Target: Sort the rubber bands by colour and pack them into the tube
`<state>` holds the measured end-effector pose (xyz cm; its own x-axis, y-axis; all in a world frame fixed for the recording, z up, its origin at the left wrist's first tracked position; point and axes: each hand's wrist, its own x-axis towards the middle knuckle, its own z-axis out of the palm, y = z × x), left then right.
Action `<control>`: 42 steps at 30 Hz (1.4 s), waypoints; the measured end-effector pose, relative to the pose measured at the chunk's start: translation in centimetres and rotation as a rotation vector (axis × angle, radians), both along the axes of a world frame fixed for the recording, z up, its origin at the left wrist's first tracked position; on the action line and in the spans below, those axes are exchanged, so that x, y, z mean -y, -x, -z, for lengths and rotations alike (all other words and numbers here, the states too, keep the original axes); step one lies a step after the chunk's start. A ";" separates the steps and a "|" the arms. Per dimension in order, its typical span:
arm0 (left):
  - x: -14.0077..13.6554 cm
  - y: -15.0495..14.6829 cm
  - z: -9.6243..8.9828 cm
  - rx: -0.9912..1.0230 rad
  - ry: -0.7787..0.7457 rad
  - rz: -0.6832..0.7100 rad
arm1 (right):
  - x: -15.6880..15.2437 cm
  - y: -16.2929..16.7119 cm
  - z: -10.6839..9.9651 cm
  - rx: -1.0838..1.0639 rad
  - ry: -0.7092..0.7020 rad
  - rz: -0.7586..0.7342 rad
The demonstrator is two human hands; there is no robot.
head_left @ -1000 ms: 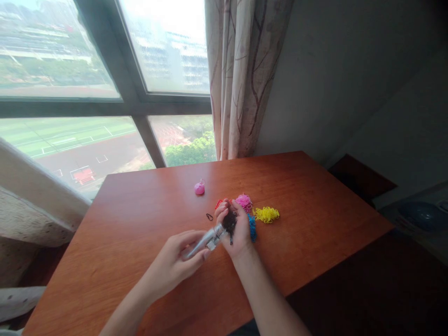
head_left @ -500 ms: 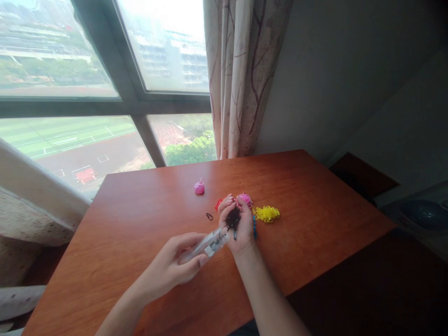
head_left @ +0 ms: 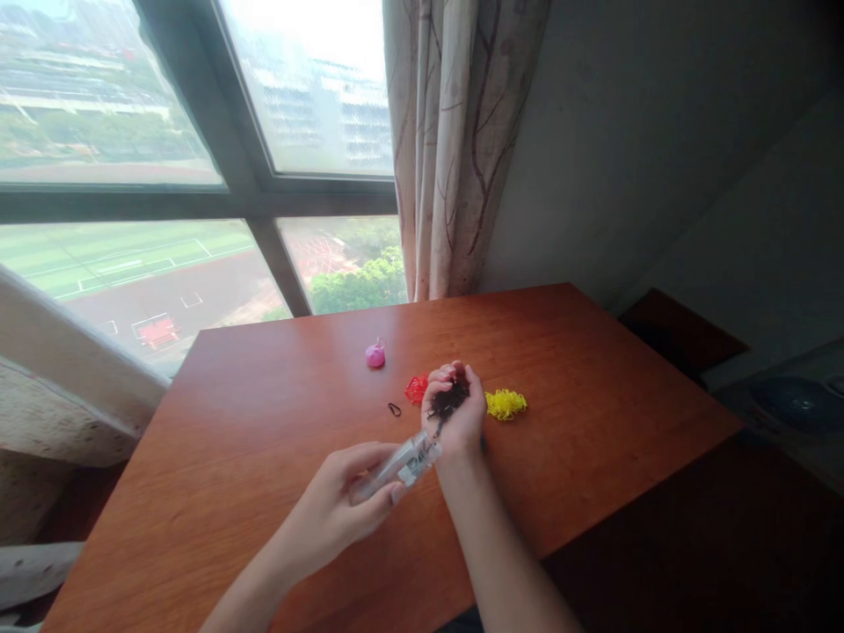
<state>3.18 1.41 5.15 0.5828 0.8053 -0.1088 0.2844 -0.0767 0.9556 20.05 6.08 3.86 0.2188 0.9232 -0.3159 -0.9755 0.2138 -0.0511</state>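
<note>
My left hand [head_left: 336, 488] is wrapped round a small clear bottle [head_left: 389, 468], tilted with its mouth up and to the right. A few dark bits show inside near the neck. Palm up and cupped, my right hand [head_left: 467, 431] cradles a clump of black rubber bands [head_left: 449, 399] just beyond the bottle's mouth. Some of the bands trail over the palm toward the mouth. Behind the right hand, a pile of red rubber bands [head_left: 415, 389] peeks out on the left and a yellow pile [head_left: 506, 404] lies on the right.
On the wooden table [head_left: 264, 413] a single black rubber band [head_left: 394, 410] lies left of the right hand. Farther back sits a round pink object with a loop [head_left: 375, 353]. A window [head_left: 330, 264] and curtain [head_left: 448, 176] border the table's far side.
Both hands have shifted slightly right, the bottle along with them. The red pile shows more, while the pink and blue piles are now largely hidden behind my right hand.
</note>
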 end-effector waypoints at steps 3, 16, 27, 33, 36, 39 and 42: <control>0.0 -0.2 -0.1 -0.036 -0.025 -0.032 | 0.1 0.0 0.2 0.100 -0.010 0.038; -0.4 0.0 0.4 -0.085 -0.020 -0.115 | 1.1 1.5 -0.2 0.428 -0.077 -0.076; -0.7 -0.1 -0.2 -0.097 -0.159 -0.137 | 1.7 2.7 0.6 0.443 -0.187 -0.212; -0.6 -0.1 0.0 -0.065 -0.122 -0.165 | 1.8 3.0 0.9 0.461 -0.206 -0.208; -0.5 -0.2 -0.1 -0.066 -0.114 -0.175 | 1.7 3.0 0.9 0.467 -0.208 -0.199; -0.4 -0.3 -0.3 -0.059 -0.136 -0.197 | 1.8 2.7 0.8 0.445 -0.235 -0.220; -0.4 -0.2 -0.3 -0.051 -0.181 -0.199 | 1.9 2.5 0.5 0.436 -0.276 -0.265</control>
